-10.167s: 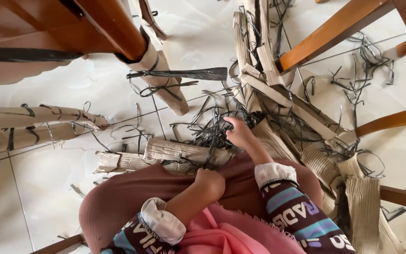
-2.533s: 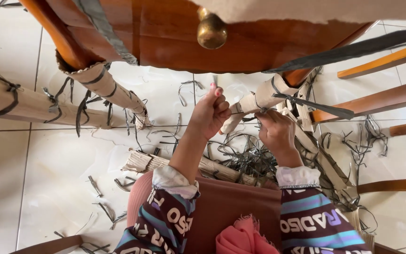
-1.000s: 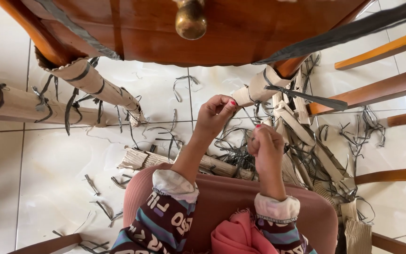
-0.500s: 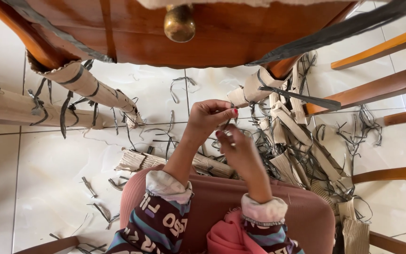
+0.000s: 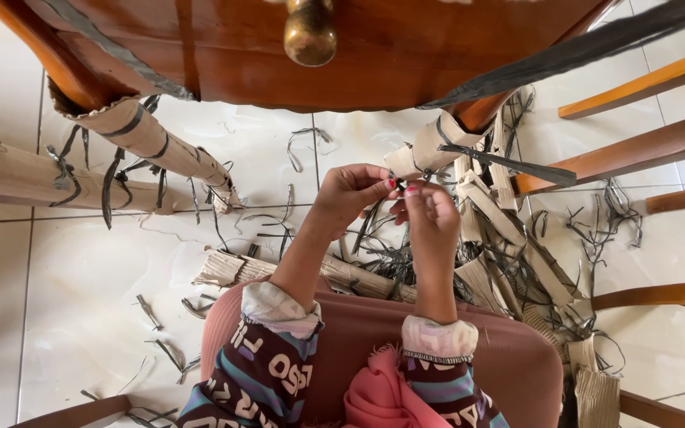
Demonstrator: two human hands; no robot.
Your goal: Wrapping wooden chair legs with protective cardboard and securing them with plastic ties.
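Fingertips meet mid-scene: our left hand (image 5: 348,190) and right hand (image 5: 430,214) both pinch thin dark plastic strip (image 5: 368,222), just near side of corrugated cardboard wrap (image 5: 430,150) on brown wooden table leg (image 5: 477,115). We judge: keep strip taut, pull steadily, avoid tearing cardboard. Dark strip scraps (image 5: 406,265) litter white tile floor (image 5: 81,277).

Left hand (image 5: 348,192) beside right hand (image 5: 430,215), strap (image 5: 368,226) between, above cardboard pile (image 5: 485,261).
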